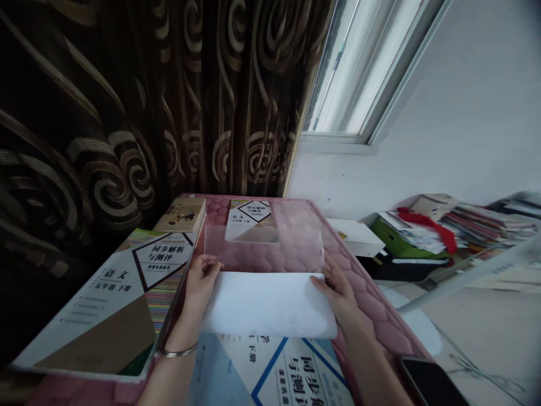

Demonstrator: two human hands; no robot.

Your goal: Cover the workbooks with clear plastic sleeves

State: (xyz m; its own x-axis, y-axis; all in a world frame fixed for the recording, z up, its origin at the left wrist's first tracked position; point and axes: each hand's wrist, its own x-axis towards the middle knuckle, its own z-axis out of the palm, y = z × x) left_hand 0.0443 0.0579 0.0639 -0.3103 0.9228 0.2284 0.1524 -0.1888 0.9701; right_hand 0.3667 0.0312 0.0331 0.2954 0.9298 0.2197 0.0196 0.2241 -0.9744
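Note:
A blue-and-white workbook [270, 366] lies in front of me on a pink quilted cover. Across its upper part is a blank white sheet [270, 304], and a clear plastic book cover [262, 248] extends beyond the sheet's far edge. My left hand [205, 282], closed, grips the left corner of the plastic cover and sheet. On the opposite corner, my right hand [336, 287] pinches the same edge between thumb and fingers. Whether the sheet is attached to the workbook is hidden.
Left stands a stack of workbooks [105, 304], with a smaller brown book [180, 214] behind. Another workbook [249, 217] lies at the back. A white box [355, 237], piled papers [422, 237] and a dark phone [429, 380] are on the right. A patterned curtain [169, 101] hangs behind.

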